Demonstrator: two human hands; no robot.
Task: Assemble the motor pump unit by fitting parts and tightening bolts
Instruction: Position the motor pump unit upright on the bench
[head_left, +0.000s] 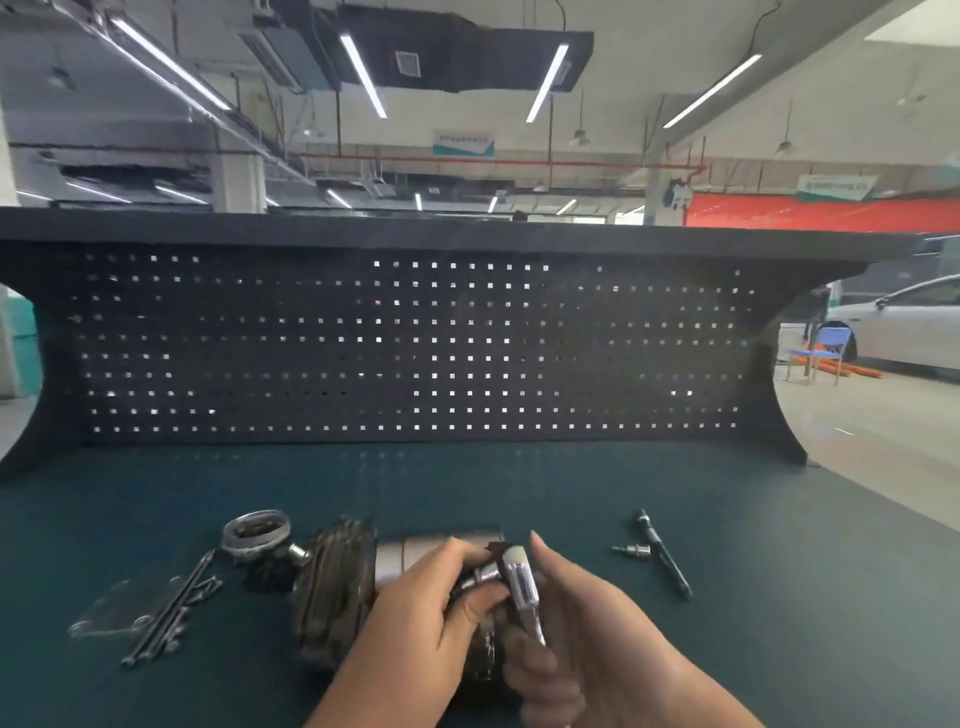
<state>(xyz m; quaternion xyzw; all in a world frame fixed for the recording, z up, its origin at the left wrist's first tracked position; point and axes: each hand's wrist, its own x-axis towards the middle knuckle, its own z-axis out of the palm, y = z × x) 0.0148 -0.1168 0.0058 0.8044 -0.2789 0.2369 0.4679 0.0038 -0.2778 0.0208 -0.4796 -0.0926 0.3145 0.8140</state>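
We're in a workshop, a big industrial garage hall by the look of it. Front and centre is a dark green counter (519, 483) backed by a black pegboard panel (415, 343) punched with rows of square holes. Overhead, exposed ducting (462, 57) and long strip lights (363, 75) run across a bare concrete ceiling, with a red pipe (498, 162) crossing below it. Off to the right, a white car (904, 327) sits on the open shop floor beside a blue chair (826, 348) (a red banner (821, 213) hangs above). On the counter lie a ratchet wrench (665, 553) and loose long bolts (171, 618).
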